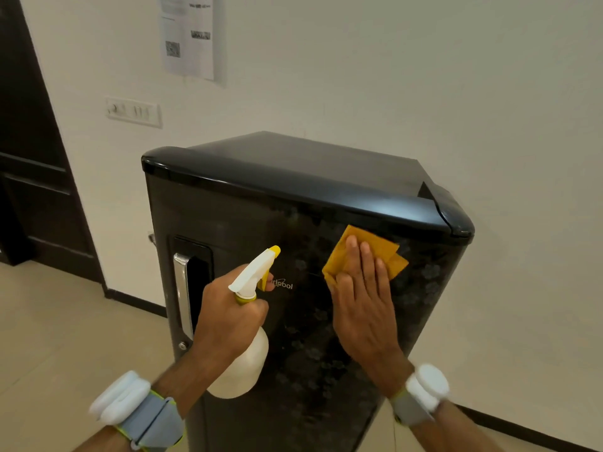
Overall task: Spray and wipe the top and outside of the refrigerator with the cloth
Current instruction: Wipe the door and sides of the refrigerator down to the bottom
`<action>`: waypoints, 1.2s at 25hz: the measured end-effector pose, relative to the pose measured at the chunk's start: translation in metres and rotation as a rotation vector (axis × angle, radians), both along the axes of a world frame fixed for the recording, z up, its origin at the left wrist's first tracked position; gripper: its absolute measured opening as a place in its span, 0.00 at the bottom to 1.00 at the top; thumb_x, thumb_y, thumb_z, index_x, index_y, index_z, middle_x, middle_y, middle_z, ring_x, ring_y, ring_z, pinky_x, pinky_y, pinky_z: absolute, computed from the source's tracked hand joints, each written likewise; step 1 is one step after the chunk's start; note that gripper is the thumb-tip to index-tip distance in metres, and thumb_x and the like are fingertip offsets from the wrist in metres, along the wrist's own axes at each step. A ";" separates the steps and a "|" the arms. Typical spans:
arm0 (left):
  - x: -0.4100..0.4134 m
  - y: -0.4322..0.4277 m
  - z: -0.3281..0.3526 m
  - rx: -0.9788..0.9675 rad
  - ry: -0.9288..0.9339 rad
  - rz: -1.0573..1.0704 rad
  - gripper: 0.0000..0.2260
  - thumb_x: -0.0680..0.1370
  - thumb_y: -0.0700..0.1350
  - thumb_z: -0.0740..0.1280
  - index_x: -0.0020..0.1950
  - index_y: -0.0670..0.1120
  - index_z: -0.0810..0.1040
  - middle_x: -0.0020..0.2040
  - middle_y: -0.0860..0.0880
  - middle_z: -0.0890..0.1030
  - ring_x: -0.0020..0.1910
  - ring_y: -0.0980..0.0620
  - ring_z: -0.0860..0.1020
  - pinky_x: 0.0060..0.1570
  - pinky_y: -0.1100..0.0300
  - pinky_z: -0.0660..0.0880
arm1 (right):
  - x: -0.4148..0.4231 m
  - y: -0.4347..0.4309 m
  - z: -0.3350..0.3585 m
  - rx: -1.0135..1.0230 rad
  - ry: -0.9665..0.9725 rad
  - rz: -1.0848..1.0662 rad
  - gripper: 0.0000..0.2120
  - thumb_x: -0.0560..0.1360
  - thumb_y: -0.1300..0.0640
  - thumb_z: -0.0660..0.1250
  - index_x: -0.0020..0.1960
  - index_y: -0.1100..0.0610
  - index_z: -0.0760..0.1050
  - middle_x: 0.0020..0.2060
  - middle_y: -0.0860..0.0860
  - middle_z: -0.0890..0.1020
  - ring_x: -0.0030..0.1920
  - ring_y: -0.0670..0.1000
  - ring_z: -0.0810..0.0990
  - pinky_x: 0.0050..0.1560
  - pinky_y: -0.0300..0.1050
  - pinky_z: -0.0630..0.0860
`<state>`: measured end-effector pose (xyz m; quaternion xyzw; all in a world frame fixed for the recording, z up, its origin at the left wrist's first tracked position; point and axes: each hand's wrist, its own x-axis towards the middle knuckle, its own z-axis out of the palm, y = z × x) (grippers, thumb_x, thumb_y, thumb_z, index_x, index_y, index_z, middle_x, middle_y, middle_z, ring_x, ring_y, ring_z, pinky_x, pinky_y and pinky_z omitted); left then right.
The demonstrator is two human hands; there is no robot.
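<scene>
Wiping underway: right hand [362, 298], fingers straight and close together, presses cloth [393, 256] on refrigerator [228, 216] front; left hand [228, 311] fingers clamp spray bottle [243, 363]. Top possibly done; lower front apparently remains.

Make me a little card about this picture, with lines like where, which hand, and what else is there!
Where: in front of a black refrigerator standing by a white wall
Left hand: grips a white spray bottle, its yellow nozzle pointing at the door
Right hand: flat, fingers straight, pressing an orange cloth on the upper door
Job step: wiping the front
Also there: silver handle, switch panel, papers on the wall
</scene>
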<state>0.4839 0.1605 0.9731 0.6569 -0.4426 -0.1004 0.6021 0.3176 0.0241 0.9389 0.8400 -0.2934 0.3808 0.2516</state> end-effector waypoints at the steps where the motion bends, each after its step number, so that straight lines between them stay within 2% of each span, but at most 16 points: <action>1: 0.002 0.001 0.001 0.002 -0.006 0.011 0.22 0.67 0.25 0.69 0.46 0.53 0.80 0.41 0.53 0.83 0.40 0.54 0.78 0.35 0.72 0.76 | 0.021 0.001 0.017 0.018 -0.067 0.035 0.09 0.82 0.58 0.62 0.60 0.59 0.72 0.78 0.59 0.56 0.79 0.61 0.52 0.78 0.60 0.51; 2: 0.008 0.001 0.001 0.006 -0.011 0.028 0.21 0.67 0.26 0.70 0.46 0.52 0.80 0.40 0.52 0.83 0.39 0.56 0.79 0.35 0.73 0.75 | 0.046 0.003 0.032 0.028 -0.047 0.075 0.11 0.82 0.58 0.62 0.63 0.59 0.72 0.78 0.59 0.55 0.79 0.60 0.51 0.78 0.59 0.50; 4: 0.017 0.004 0.005 0.016 -0.017 0.061 0.18 0.67 0.26 0.70 0.47 0.48 0.80 0.37 0.54 0.80 0.37 0.64 0.78 0.33 0.75 0.73 | 0.079 0.008 0.036 -0.075 0.211 0.108 0.19 0.83 0.60 0.55 0.73 0.60 0.66 0.79 0.58 0.51 0.79 0.60 0.47 0.78 0.58 0.48; 6: 0.033 0.006 0.006 0.027 -0.015 0.078 0.17 0.68 0.27 0.71 0.50 0.46 0.80 0.37 0.58 0.80 0.40 0.69 0.78 0.34 0.78 0.72 | 0.071 0.005 0.014 -0.172 0.462 0.070 0.24 0.82 0.61 0.48 0.77 0.60 0.59 0.80 0.57 0.48 0.80 0.59 0.45 0.78 0.56 0.46; 7: 0.042 0.009 0.006 0.028 -0.004 0.078 0.17 0.69 0.27 0.71 0.52 0.45 0.81 0.40 0.59 0.81 0.42 0.69 0.79 0.35 0.79 0.73 | 0.058 0.005 0.001 -0.161 0.486 0.059 0.24 0.81 0.61 0.47 0.77 0.60 0.60 0.80 0.57 0.48 0.80 0.58 0.46 0.78 0.55 0.47; 10: 0.069 0.016 0.004 0.007 0.028 0.068 0.19 0.69 0.27 0.71 0.57 0.43 0.82 0.45 0.56 0.83 0.47 0.65 0.80 0.41 0.76 0.76 | 0.049 0.009 0.003 -0.065 0.246 0.050 0.13 0.81 0.62 0.58 0.63 0.58 0.74 0.79 0.56 0.54 0.79 0.57 0.52 0.78 0.56 0.51; 12: 0.083 0.019 0.008 0.014 0.026 0.062 0.19 0.69 0.27 0.70 0.56 0.42 0.82 0.45 0.54 0.84 0.47 0.64 0.81 0.43 0.72 0.78 | 0.092 0.014 0.035 -0.031 0.086 0.081 0.09 0.81 0.60 0.62 0.60 0.57 0.74 0.79 0.57 0.55 0.79 0.58 0.52 0.78 0.58 0.52; 14: 0.095 0.017 0.011 0.016 0.007 0.059 0.18 0.68 0.26 0.70 0.53 0.42 0.83 0.44 0.52 0.84 0.44 0.63 0.81 0.41 0.73 0.77 | 0.135 0.021 0.045 -0.057 0.191 0.096 0.17 0.82 0.59 0.58 0.70 0.60 0.69 0.79 0.57 0.51 0.80 0.59 0.48 0.78 0.58 0.51; 17: 0.113 0.018 0.012 0.020 0.007 0.059 0.18 0.68 0.26 0.70 0.52 0.43 0.83 0.42 0.54 0.83 0.43 0.65 0.80 0.39 0.77 0.74 | 0.127 0.018 0.009 -0.215 0.598 0.043 0.29 0.80 0.58 0.56 0.79 0.61 0.52 0.80 0.58 0.45 0.80 0.59 0.43 0.79 0.55 0.49; 19: 0.122 0.022 0.010 0.025 0.041 0.047 0.19 0.68 0.26 0.70 0.53 0.43 0.83 0.43 0.53 0.84 0.45 0.66 0.80 0.39 0.77 0.74 | 0.097 0.020 -0.005 -0.150 0.527 0.060 0.30 0.77 0.61 0.62 0.78 0.60 0.58 0.80 0.55 0.50 0.80 0.55 0.47 0.78 0.53 0.51; 21: 0.131 0.027 0.008 0.043 0.065 0.051 0.19 0.69 0.26 0.70 0.54 0.44 0.83 0.43 0.55 0.84 0.45 0.66 0.79 0.38 0.78 0.73 | 0.106 0.023 0.010 -0.066 0.319 0.057 0.20 0.77 0.63 0.65 0.68 0.58 0.71 0.79 0.55 0.55 0.79 0.55 0.53 0.77 0.55 0.53; 23: 0.138 0.029 0.011 0.052 0.057 0.068 0.17 0.68 0.26 0.70 0.47 0.48 0.82 0.37 0.61 0.81 0.41 0.67 0.79 0.35 0.77 0.73 | 0.152 0.029 0.043 -0.042 0.140 0.068 0.14 0.79 0.61 0.63 0.65 0.58 0.72 0.79 0.57 0.56 0.79 0.58 0.52 0.77 0.58 0.52; 25: 0.147 0.031 0.013 0.070 0.032 0.101 0.17 0.68 0.27 0.70 0.42 0.49 0.77 0.30 0.60 0.77 0.35 0.63 0.79 0.31 0.73 0.73 | 0.204 0.035 0.050 -0.057 0.267 0.093 0.21 0.82 0.59 0.58 0.74 0.60 0.64 0.80 0.57 0.50 0.80 0.59 0.47 0.78 0.58 0.49; 27: 0.154 0.033 0.017 0.086 -0.003 0.125 0.14 0.69 0.29 0.71 0.43 0.48 0.77 0.32 0.58 0.76 0.33 0.56 0.78 0.34 0.68 0.74 | 0.213 0.036 0.024 -0.192 0.554 0.069 0.28 0.82 0.56 0.55 0.79 0.60 0.52 0.79 0.58 0.44 0.79 0.59 0.42 0.79 0.56 0.45; 28: 0.160 0.035 0.017 0.093 -0.003 0.124 0.13 0.70 0.30 0.71 0.45 0.47 0.77 0.34 0.57 0.77 0.34 0.54 0.77 0.37 0.65 0.75 | 0.202 0.036 0.012 -0.198 0.596 0.040 0.29 0.81 0.56 0.55 0.80 0.60 0.50 0.80 0.57 0.43 0.79 0.58 0.41 0.79 0.55 0.45; 30: 0.177 0.039 0.014 0.091 0.020 0.110 0.12 0.70 0.30 0.72 0.48 0.46 0.80 0.38 0.57 0.80 0.36 0.54 0.79 0.40 0.68 0.75 | 0.180 0.037 0.005 -0.105 0.442 0.050 0.27 0.79 0.60 0.60 0.77 0.59 0.60 0.80 0.55 0.48 0.80 0.56 0.46 0.79 0.55 0.49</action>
